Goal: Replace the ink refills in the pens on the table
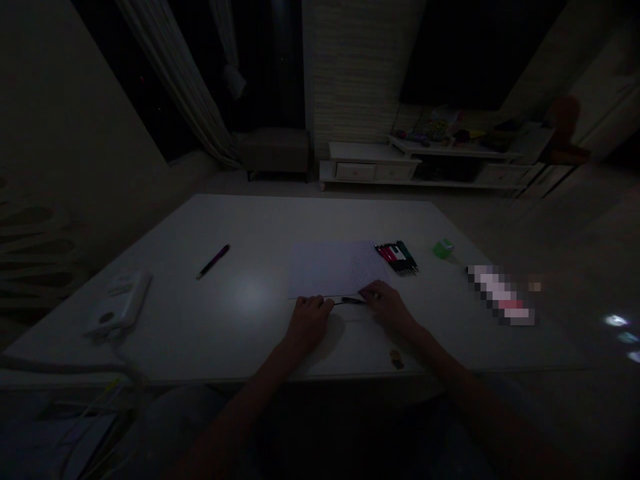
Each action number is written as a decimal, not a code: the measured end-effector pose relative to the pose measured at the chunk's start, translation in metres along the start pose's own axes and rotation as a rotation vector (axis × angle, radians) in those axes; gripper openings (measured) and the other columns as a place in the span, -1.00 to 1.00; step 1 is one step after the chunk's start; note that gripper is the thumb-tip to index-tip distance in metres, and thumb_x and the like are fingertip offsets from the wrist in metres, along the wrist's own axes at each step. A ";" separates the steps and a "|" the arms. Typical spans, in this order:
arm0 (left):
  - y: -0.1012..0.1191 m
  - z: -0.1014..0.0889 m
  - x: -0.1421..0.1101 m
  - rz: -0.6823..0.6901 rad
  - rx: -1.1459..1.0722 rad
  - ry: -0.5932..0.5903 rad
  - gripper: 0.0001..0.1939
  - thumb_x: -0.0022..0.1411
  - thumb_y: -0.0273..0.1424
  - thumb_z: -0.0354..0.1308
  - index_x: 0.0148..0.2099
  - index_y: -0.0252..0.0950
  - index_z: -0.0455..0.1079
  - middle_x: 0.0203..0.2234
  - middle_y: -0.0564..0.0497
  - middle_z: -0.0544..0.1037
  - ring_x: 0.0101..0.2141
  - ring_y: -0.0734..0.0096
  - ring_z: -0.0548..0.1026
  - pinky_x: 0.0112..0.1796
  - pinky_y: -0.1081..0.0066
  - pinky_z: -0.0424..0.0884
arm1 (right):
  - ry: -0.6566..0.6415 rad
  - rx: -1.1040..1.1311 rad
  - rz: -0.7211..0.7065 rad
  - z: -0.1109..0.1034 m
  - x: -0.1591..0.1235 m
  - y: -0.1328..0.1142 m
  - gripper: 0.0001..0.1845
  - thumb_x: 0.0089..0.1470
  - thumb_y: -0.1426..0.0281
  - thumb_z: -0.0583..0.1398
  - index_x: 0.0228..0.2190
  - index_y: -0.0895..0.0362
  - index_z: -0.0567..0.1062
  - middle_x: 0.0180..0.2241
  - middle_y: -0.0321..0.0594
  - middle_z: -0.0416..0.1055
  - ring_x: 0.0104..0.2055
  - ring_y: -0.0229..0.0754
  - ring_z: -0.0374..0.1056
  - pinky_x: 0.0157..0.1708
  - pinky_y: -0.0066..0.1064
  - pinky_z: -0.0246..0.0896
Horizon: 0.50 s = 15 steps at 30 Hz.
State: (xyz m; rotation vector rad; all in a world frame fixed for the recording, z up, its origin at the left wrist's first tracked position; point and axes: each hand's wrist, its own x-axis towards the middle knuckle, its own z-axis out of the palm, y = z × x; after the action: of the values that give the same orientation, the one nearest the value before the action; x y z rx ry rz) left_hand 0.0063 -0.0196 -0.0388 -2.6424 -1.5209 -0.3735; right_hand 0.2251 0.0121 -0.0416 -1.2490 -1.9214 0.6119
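Between my two hands, just below the near edge of a sheet of paper [320, 270], is a slim dark object [354, 301], thin at its left end and thicker towards the right. Its kind is hard to make out in the dim light. My left hand [310, 320], fingers curled, grips the thin left end. The fingers of my right hand [385, 303] are closed at the other end and cover it, touching the paper's lower right corner. Rows of handwriting fill the right part of the sheet. Several pens [397, 258], dark, red and green, lie side by side against its right edge.
A dark purple pen [213, 261] lies on the left of the white table [260, 220]. Farther left is a white power strip [120, 301] with a cable. On the right are a green sharpener-like box [443, 249] and a blurred-out item [500, 293]. A small brownish piece [397, 359] sits near the front edge.
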 end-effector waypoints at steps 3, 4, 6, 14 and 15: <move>0.001 -0.001 0.000 0.026 -0.020 -0.013 -0.80 0.21 -0.53 -0.07 -0.15 -0.23 0.29 -0.33 -0.04 0.42 -0.29 0.32 0.37 -0.25 0.30 0.16 | -0.040 0.033 -0.037 0.004 -0.004 -0.010 -0.85 0.00 0.31 0.18 -0.37 0.10 0.50 -0.39 -0.20 0.39 -0.32 -0.21 0.30 -0.32 -0.38 0.19; 0.001 -0.001 0.000 0.033 -0.023 -0.017 -0.80 0.21 -0.53 -0.07 -0.15 -0.23 0.29 -0.32 -0.04 0.42 -0.28 0.32 0.37 -0.24 0.30 0.15 | -0.055 0.038 -0.055 0.007 -0.005 -0.012 -0.86 -0.03 0.32 0.21 -0.37 0.09 0.50 -0.38 -0.20 0.39 -0.29 -0.20 0.30 -0.30 -0.37 0.20; 0.001 -0.001 -0.001 0.048 -0.021 -0.027 -0.80 0.21 -0.54 -0.07 -0.15 -0.23 0.28 -0.32 -0.04 0.41 -0.26 0.32 0.37 -0.24 0.30 0.15 | -0.076 0.042 -0.084 0.013 -0.008 -0.014 -0.89 -0.06 0.34 0.23 -0.41 0.09 0.50 -0.37 -0.20 0.39 -0.26 -0.19 0.30 -0.25 -0.35 0.20; 0.002 0.001 -0.001 0.069 -0.028 -0.019 -0.81 0.20 -0.53 -0.05 -0.16 -0.22 0.29 -0.34 -0.03 0.41 -0.27 0.31 0.38 -0.24 0.29 0.15 | -0.075 0.056 -0.108 0.008 -0.008 -0.011 -0.87 -0.06 0.31 0.23 -0.41 0.09 0.52 -0.38 -0.19 0.38 -0.31 -0.19 0.30 -0.30 -0.35 0.21; 0.002 0.001 -0.001 0.069 -0.026 -0.020 -0.80 0.19 -0.54 -0.05 -0.16 -0.22 0.29 -0.34 -0.03 0.42 -0.27 0.30 0.38 -0.24 0.29 0.15 | -0.080 0.052 -0.116 0.006 -0.008 -0.011 -0.87 -0.04 0.31 0.21 -0.43 0.09 0.51 -0.39 -0.18 0.38 -0.31 -0.19 0.30 -0.30 -0.35 0.21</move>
State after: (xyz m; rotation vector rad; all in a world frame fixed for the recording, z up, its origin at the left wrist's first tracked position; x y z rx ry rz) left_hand 0.0074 -0.0213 -0.0398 -2.7183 -1.4352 -0.3661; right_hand 0.2160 0.0006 -0.0395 -1.0872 -2.0150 0.6562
